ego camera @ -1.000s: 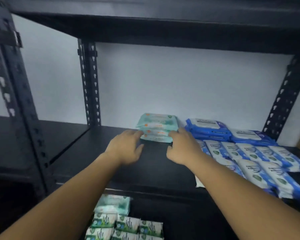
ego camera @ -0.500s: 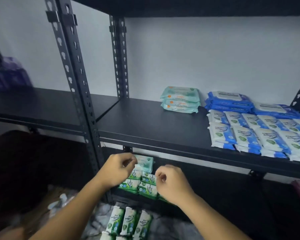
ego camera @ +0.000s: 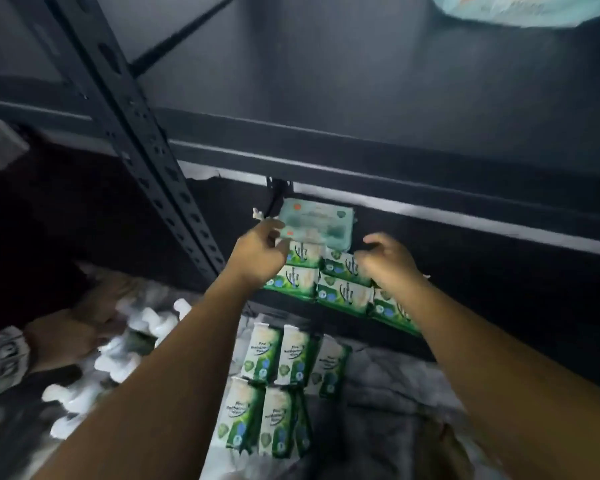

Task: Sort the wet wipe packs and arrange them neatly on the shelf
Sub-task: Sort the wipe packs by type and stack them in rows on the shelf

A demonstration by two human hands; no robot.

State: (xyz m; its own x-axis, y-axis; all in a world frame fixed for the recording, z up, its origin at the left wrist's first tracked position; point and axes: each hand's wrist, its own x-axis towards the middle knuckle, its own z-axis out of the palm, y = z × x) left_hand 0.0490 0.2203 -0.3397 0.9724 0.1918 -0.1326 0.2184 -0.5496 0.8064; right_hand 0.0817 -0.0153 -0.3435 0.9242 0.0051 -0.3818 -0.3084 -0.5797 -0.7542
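Pale teal wipe pack (ego camera: 317, 223): on the lower shelf (ego camera: 499, 278), resting atop green wipe packs (ego camera: 343, 292). Left hand (ego camera: 258, 256) pinches its left edge. Right hand (ego camera: 390, 261) loosely curled, empty, just right. More green packs (ego camera: 281, 386) lie on the near floor.

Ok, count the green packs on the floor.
5 green packs: back row left, middle, right; front row left, right. A sixth may be hidden beside that one.

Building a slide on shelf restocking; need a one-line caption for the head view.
Left hand grips a pale teal wipe pack above green packs; right hand hovers beside.
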